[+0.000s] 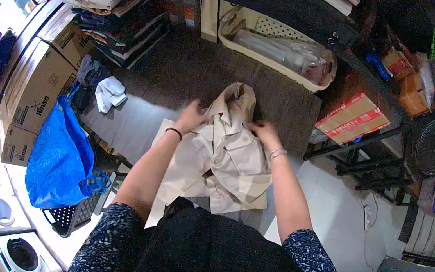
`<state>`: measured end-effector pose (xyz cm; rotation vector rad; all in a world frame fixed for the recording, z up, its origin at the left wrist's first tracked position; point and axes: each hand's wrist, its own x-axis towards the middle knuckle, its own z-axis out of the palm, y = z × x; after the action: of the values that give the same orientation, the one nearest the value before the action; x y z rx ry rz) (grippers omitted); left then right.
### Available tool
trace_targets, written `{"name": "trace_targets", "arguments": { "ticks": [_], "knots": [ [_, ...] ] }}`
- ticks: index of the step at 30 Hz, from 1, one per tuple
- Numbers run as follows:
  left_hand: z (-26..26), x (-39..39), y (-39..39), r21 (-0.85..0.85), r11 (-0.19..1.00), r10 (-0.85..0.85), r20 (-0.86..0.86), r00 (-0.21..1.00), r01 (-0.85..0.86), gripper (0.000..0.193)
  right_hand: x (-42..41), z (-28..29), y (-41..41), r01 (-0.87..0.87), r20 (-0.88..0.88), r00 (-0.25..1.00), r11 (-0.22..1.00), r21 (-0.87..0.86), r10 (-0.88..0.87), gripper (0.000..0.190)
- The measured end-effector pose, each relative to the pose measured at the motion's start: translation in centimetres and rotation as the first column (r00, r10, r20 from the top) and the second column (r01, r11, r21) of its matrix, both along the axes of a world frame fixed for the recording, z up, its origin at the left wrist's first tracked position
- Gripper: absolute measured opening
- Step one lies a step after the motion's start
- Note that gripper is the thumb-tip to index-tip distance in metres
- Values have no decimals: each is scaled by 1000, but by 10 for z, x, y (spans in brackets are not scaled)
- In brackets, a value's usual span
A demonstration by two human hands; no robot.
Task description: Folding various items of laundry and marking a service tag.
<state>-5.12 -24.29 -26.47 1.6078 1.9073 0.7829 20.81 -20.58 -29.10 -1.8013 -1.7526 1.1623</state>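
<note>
A beige collared shirt (pixel 236 152) with a button front and a flapped chest pocket lies on a dark wood-topped table (pixel 195 60), its collar at the far end and its lower part close to my body. At the shirt's left shoulder is my left hand (pixel 192 118), with a dark band on the wrist. My right hand (pixel 264 134), with bracelets on the wrist, is at the opposite shoulder. Both hands touch or nearly touch the cloth beside the collar. Motion blurs the fingers, so their grip is unclear.
Folded clothes (pixel 119 30) are stacked at the back left. A white cloth (pixel 110 94) lies near a blue bag (pixel 63 154) and cardboard boxes (pixel 36 94). Behind the shirt stands a cream basket (pixel 272 61) holding clear plastic. A taped carton (pixel 352 119) is at the right.
</note>
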Motion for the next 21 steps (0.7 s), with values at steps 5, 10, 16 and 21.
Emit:
{"name": "trace_targets", "arguments": {
  "ticks": [5, 10, 16, 21],
  "knots": [
    [-24, 7, 4, -99, 986, -133, 36, 991, 136, 24, -42, -2, -30, -52, -277, 959, 999, 17, 54, 49],
    [42, -44, -13, 185, 983, -63, 426, 903, -18, 10, -43, 34, -48, -114, -492, 855, 984, 135, 166, 23],
    [191, -122, -48, 537, 842, -272, 509, 816, -54, 3, -19, 175, -75, 88, -797, 586, 966, 241, 145, 30],
    [270, -163, -106, 603, 787, -487, 478, 731, 130, 18, -30, 241, -114, -78, -294, 916, 841, 535, 271, 62]
  ]
}}
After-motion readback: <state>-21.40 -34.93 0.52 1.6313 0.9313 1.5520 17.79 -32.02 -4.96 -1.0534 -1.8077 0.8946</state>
